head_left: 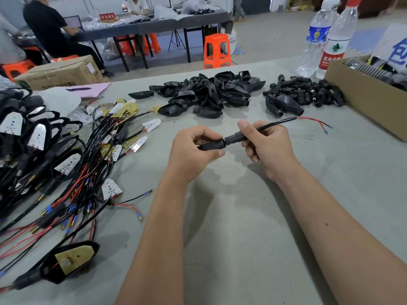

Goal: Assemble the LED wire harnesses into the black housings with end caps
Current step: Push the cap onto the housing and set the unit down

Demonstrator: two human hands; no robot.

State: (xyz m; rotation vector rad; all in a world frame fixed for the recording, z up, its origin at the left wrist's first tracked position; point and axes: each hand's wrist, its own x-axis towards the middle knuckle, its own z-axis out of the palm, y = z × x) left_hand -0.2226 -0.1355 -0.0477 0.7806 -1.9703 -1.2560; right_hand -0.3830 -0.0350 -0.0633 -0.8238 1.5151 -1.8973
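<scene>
Above the table (253, 216), the left hand (193, 150) gripped the light, stiff housing (212, 145) while the right hand (267, 146) pinched the end cap (234, 136) on the limp wire (277, 122), which looked best held by that rigid cap.

Red-label bottle (334, 54): "农夫山泉"; red sign (107, 16): "不合格区".

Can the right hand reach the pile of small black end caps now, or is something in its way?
Probably not yet: the right hand grips the cable and end cap. The path to the end cap pile looks free.
</scene>
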